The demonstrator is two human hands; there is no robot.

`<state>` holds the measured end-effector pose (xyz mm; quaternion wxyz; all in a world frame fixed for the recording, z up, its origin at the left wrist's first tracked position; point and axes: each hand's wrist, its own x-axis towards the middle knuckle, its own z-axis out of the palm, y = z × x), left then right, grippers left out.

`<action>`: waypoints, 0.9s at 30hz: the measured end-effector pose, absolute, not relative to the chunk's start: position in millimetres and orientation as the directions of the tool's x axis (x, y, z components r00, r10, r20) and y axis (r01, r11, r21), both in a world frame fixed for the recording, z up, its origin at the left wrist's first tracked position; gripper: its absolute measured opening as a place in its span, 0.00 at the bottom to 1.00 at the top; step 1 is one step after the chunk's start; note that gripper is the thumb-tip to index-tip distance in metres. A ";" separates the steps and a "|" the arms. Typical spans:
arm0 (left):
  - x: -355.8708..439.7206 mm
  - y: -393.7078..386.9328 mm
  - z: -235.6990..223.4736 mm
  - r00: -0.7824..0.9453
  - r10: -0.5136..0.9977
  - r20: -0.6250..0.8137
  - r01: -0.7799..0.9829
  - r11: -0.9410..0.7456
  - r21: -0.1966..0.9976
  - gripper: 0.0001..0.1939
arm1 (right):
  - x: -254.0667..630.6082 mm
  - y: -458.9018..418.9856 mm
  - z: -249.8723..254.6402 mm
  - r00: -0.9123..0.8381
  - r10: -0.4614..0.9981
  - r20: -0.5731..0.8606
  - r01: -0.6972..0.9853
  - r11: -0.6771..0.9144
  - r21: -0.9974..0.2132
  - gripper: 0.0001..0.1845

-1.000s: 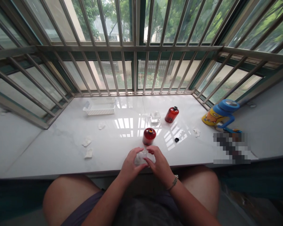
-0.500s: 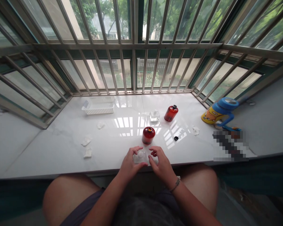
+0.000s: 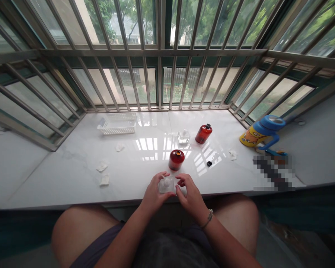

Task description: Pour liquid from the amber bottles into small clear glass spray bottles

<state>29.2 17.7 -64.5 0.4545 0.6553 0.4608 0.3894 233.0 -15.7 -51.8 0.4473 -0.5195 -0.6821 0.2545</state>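
A clear, square glass-like container (image 3: pixel 166 185) with a rounded knob on top is at the front of the white counter. My left hand (image 3: pixel 154 192) is wrapped round its left side, thumb in front and fingers behind. On its right, my right hand (image 3: pixel 189 190) has curved fingers apart, close to the container's edge; nothing shows in its grasp. Just beyond my hands stands an uncapped dark red bottle (image 3: pixel 176 160). A second red bottle (image 3: pixel 203 134) with a black neck stands farther back. A small black cap (image 3: pixel 209 163) lies to the right.
Another clear square container (image 3: pixel 183 137) sits behind the nearer bottle. A white basket (image 3: pixel 117 128) is at the back left. Crumpled white tissues (image 3: pixel 104 180) lie left and right. A blue-and-yellow flask (image 3: pixel 261 131) stands at right. Metal bars (image 3: pixel 159 54) line the window.
My right fingers have come slightly nearer the clear container, which my left hand still surrounds. The view has shifted a little; the bottles and cap stay in place.
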 end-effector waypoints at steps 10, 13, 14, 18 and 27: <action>28.8 16.4 -67.2 0.258 0.965 0.055 0.204 -0.110 0.973 0.35 | 227.8 -16.6 -50.5 -0.056 0.933 0.356 0.465 0.339 -0.818 0.21; 28.5 17.0 -65.7 0.268 0.962 0.056 0.245 -0.124 0.961 0.35 | 227.7 -17.2 -48.7 -0.061 0.934 0.351 0.459 0.339 -0.821 0.20; 28.6 17.2 -65.7 0.268 0.962 0.057 0.245 -0.125 0.962 0.35 | 227.4 -17.0 -47.7 -0.066 0.934 0.351 0.459 0.341 -0.821 0.19; 29.7 16.9 -68.3 0.256 0.965 0.052 0.240 -0.116 0.964 0.35 | 221.5 -12.0 -43.8 -0.089 0.934 0.347 0.467 0.347 -0.813 0.20; 30.1 16.8 -66.9 0.217 0.975 0.038 0.304 -0.104 0.947 0.33 | 208.9 -0.4 -25.7 -0.064 0.925 0.375 0.505 0.354 -0.787 0.14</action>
